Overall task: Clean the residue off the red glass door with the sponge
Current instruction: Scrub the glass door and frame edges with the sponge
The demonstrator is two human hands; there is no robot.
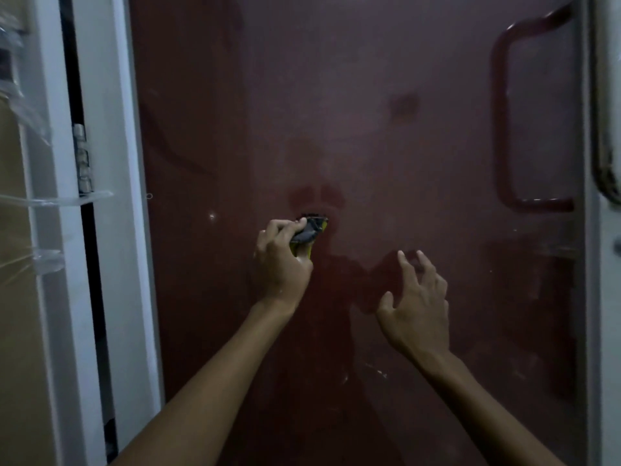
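Red glass door (369, 129) ahead; left hand (282, 260) grip holds sponge (309, 232) against glass.

Most of the sponge (307, 234) is swallowed up by the left hand (282, 264). The door (369, 129) and its handle (504, 129) get cut off up top, and smudges probably blur into reflections.

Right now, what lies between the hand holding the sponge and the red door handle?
Head view: only hazy red glass door, and the empty right hand lower down.
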